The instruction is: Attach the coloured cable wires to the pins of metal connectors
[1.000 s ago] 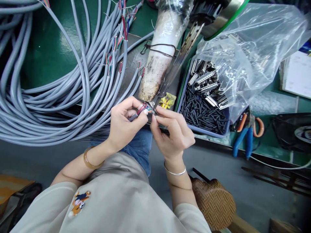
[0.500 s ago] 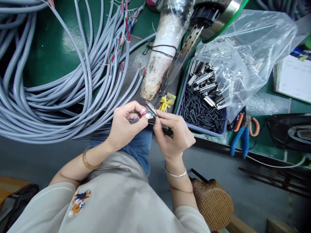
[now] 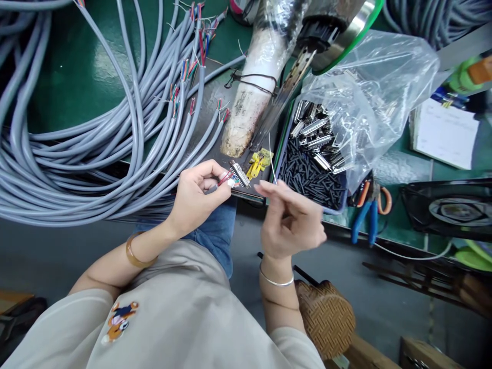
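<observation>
My left hand (image 3: 202,197) is closed in a pinch on the stripped end of a grey cable, with red, green and white wires at its fingertips. At those wires sits a metal D-sub connector (image 3: 239,173), its row of pins facing my left fingers. My right hand (image 3: 292,218), slightly smeared by motion, is right of the connector and apart from it, fingers drawn together. A thin pale wire (image 3: 272,161) runs down to its fingers. Just behind the connector lies a yellow piece (image 3: 258,163) on the dark plate. Above it hang a white wrapped tube (image 3: 246,110) and a stained metal strip (image 3: 279,102).
Many grey cables (image 3: 126,123) with stripped ends cover the left of the green bench. Right of my hands stands a blue tray (image 3: 343,209) of connectors and black sleeves, partly under a plastic bag (image 3: 388,97). Blue-handled pliers (image 3: 365,220) and a woven stool (image 3: 326,320) are further right.
My right hand has drawn back from the connector, rightward and towards me, and the thin pale wire has shifted with it. My left hand still pinches the wires. The view has turned slightly.
</observation>
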Action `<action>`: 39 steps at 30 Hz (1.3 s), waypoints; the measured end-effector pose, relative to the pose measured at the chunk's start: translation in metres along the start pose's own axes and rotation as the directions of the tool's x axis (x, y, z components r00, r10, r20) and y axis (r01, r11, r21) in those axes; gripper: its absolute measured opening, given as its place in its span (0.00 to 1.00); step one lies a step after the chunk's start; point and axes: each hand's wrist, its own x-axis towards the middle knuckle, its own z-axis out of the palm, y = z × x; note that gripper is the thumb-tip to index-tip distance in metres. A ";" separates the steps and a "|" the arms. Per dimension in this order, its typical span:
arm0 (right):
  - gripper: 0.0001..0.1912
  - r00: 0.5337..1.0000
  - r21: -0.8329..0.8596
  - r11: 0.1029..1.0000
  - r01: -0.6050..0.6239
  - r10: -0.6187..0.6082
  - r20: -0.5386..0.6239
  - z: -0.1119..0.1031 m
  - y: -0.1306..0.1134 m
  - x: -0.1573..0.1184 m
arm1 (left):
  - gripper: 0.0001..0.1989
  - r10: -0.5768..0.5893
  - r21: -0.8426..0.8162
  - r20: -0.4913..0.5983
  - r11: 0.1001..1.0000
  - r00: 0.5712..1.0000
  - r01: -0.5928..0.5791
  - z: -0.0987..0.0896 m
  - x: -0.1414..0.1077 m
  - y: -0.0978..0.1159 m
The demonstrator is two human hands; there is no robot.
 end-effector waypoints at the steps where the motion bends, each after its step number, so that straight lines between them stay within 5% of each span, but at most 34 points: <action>1: 0.18 0.999 -0.018 0.999 0.026 -0.025 0.046 0.002 0.000 -0.001 | 0.06 -0.008 -0.006 0.004 1.000 1.000 0.008 0.000 0.000 0.000; 9: 0.16 0.991 0.032 0.997 0.071 -0.074 0.110 0.010 0.000 -0.003 | 0.07 -0.038 -0.108 0.009 0.993 0.999 0.038 -0.003 0.002 0.000; 12: 0.14 0.991 -0.002 0.997 0.077 -0.077 -0.111 0.003 0.004 -0.001 | 0.08 -0.083 -0.090 0.024 0.992 0.996 0.085 -0.004 0.001 0.000; 14: 0.12 0.930 0.056 0.990 0.126 -0.099 -0.354 0.000 0.006 0.002 | 0.10 -0.101 -0.086 0.009 0.991 0.995 0.101 -0.004 0.001 0.000; 16: 0.16 0.885 0.137 0.978 0.156 -0.077 -0.460 0.000 0.007 0.003 | 0.11 -0.108 -0.084 0.001 0.991 0.994 0.108 -0.004 0.001 0.000; 19: 0.22 0.943 0.133 0.989 0.064 -0.016 -0.333 0.003 0.005 0.002 | 0.10 -0.083 -0.084 0.004 0.993 0.997 0.083 -0.002 0.002 -0.001; 25: 0.11 0.998 0.023 0.998 0.064 -0.064 0.015 0.012 0.003 0.000 | 0.08 0.002 -0.050 -0.019 0.999 1.000 -0.003 0.001 0.007 -0.003; 39: 0.08 0.997 0.045 0.996 0.073 -0.073 0.009 0.020 0.005 0.014 | 0.08 0.129 0.058 -0.080 0.990 0.988 -0.125 0.008 0.010 0.005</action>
